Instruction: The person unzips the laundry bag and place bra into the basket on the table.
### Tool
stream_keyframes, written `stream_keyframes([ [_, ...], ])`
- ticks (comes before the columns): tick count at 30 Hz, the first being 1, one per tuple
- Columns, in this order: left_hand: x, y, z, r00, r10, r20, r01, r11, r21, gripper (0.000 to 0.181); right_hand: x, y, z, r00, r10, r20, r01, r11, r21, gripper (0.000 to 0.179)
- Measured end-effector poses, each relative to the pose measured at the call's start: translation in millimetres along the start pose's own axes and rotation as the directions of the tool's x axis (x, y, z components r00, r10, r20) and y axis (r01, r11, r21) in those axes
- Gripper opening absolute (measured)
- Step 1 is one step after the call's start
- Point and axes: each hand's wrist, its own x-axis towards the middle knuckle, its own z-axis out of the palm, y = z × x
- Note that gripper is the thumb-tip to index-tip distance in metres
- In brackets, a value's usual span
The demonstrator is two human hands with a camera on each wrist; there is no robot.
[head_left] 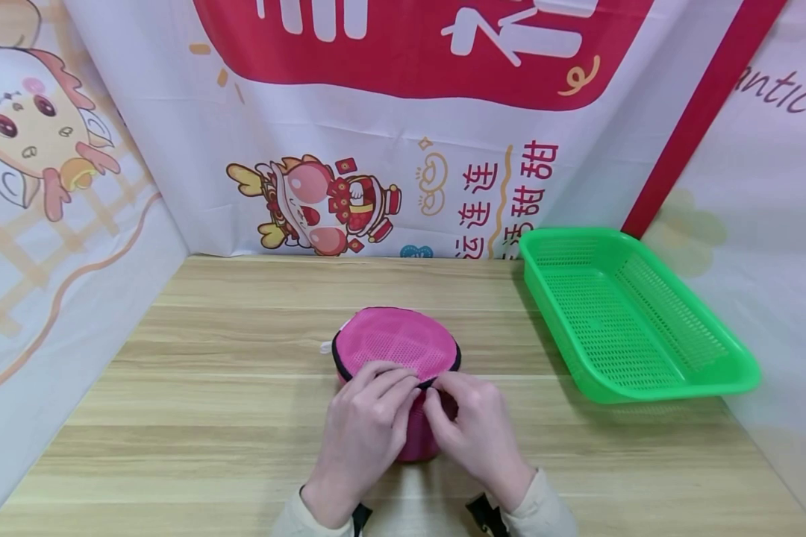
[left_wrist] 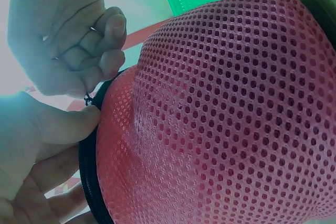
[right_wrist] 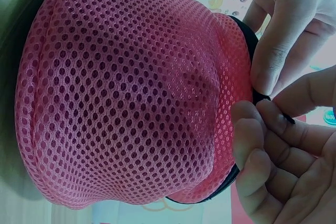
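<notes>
A round pink mesh laundry bag (head_left: 403, 339) with a black zipper rim stands upright on the wooden table. My left hand (head_left: 369, 425) pinches the black zipper edge (left_wrist: 90, 171) at the bag's near side, thumb against the mesh side and fingers over the top. Close beside it, my right hand (head_left: 477, 425) has its thumb and curled fingers on the small dark zipper pull (right_wrist: 287, 118), as the right wrist view shows. The bag's mesh wall (right_wrist: 121, 93) bulges below the rim. What lies inside the bag cannot be made out.
A green plastic basket (head_left: 560, 328) with perforated sides stands to the right on the wooden table (head_left: 208, 403). Behind the table hangs a printed cloth (head_left: 376, 127), with more cloth on the left and right sides. A small white tag (head_left: 325, 347) sticks out from the bag's left.
</notes>
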Motion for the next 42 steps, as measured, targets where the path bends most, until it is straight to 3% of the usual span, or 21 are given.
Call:
stream_keyframes([
  [17,-0.7,-0.5,0.9,1.0,0.005,0.005,-0.005,1.0,-0.012,0.012,0.1,1.4,-2.7,0.999,0.048,-0.023,-0.05,0.995,-0.085,0.019],
  [26,-0.2,-0.4,-0.3,1.0,0.007,0.01,-0.007,1.0,-0.009,0.012,-0.3,4.7,-4.4,0.996,0.082,-0.024,-0.083,0.994,-0.077,0.015],
  [33,0.9,-1.4,-1.4,1.0,-0.004,-0.005,0.004,1.0,-0.003,0.011,3.0,10.2,-11.1,0.986,0.147,-0.077,-0.155,0.983,-0.103,0.017],
  [42,0.5,-0.6,-2.2,1.0,-0.022,-0.003,0.022,1.0,0.0,0.011,1.9,10.8,-11.1,0.984,0.164,-0.069,-0.171,0.979,-0.107,0.017],
])
